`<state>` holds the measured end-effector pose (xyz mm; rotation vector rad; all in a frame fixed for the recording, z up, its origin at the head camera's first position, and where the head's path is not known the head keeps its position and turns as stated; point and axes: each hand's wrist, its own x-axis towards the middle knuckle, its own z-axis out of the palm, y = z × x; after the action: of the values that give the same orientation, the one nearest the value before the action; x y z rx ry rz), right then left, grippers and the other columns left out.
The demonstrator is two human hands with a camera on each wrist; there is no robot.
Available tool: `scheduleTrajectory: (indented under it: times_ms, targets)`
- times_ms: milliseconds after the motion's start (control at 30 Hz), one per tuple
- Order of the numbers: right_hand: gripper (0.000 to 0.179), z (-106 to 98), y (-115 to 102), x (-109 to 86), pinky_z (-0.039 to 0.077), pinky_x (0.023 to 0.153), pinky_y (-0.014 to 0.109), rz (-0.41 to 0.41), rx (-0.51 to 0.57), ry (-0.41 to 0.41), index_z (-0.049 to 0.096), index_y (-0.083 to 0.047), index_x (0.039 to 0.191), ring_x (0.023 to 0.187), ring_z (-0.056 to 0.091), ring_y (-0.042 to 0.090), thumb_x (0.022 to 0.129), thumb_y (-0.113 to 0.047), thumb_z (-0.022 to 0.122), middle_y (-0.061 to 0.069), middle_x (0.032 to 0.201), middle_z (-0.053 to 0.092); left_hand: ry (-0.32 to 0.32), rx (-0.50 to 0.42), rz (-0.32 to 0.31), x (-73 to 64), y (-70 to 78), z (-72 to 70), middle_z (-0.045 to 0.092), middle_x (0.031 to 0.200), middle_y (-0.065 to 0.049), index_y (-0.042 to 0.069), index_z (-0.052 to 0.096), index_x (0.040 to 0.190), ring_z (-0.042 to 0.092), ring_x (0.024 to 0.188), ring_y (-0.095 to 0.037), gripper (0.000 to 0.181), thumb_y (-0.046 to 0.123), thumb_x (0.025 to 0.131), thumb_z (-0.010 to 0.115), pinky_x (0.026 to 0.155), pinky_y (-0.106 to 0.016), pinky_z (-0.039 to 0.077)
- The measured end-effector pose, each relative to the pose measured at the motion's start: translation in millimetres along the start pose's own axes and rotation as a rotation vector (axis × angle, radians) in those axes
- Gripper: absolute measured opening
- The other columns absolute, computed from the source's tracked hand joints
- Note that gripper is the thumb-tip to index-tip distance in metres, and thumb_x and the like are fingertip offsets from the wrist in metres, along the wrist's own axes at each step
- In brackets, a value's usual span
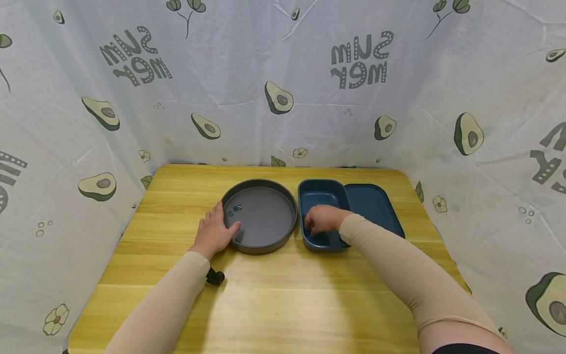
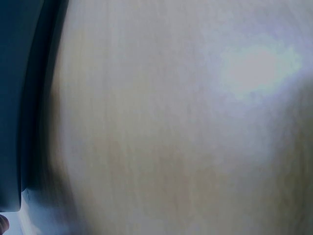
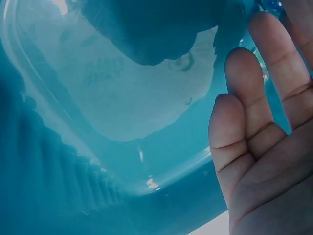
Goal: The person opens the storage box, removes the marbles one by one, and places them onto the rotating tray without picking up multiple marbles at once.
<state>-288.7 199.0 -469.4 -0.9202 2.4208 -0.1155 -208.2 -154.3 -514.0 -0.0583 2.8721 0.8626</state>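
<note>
"While your left hand rests at the pan's rim, how do its fingers lie?"

"They are straight and a little spread along the left side of the pan, and your thumb reaches over the rim. You grip nothing there."

"And your right hand?"

"You have it down inside the box, fingers bent toward the left wall. Your right wrist view shows the lower fingers partly bent, but your thumb is hidden, so I cannot tell whether you pinch anything."

"Where are your marbles?"

"You have at least three in the pan, green and blue, grouped near its left side, close to your left fingers. More glassy bits show in the box, just by your right fingertips; their number I cannot tell."

"What else lies around you?"

"The lid, flat and blue, is just beyond the box on your right, partly behind your sleeve. Pan and box stand near each other on your wooden table, with a curtain printed with avocados behind."
</note>
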Motion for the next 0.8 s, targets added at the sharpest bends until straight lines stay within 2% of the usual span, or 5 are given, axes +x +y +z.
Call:
scheduleTrajectory:
  times_ms: [167,433,800]
  targets:
    - [0.017,2,-4,1.6,0.06,0.083,0.032,-0.025,-0.076,0.007,0.081,-0.015,0.104,0.085,0.066,0.01,0.088,-0.019,0.085,-0.003,0.096,0.076,-0.004,-0.002,-0.003,-0.6,0.6,0.0,0.01,0.177,-0.02,0.004,0.001,0.17,0.009,0.161,-0.052,0.1,0.055,0.104,0.057,0.129,-0.07,0.005]
    - [0.012,11,-4,7.0,0.055,0.07,0.026,-0.054,-0.16,0.028,0.078,-0.017,0.085,0.071,0.058,0.006,0.085,-0.022,0.089,-0.007,0.08,0.07,-0.003,-0.005,-0.005,-0.7,0.6,0.5,0.01,0.177,-0.02,0.005,0.001,0.17,0.008,0.161,-0.052,0.1,0.055,0.104,0.057,0.129,-0.07,0.004]
    - [0.01,11,-4,10.1,0.054,0.069,0.024,-0.041,-0.115,0.014,0.08,-0.02,0.08,0.069,0.057,0.004,0.086,-0.022,0.087,-0.011,0.075,0.071,0.011,-0.012,0.0,0.2,0.1,1.1,0.011,0.177,-0.02,0.005,0.001,0.17,0.008,0.161,-0.053,0.1,0.055,0.103,0.058,0.129,-0.07,0.004]
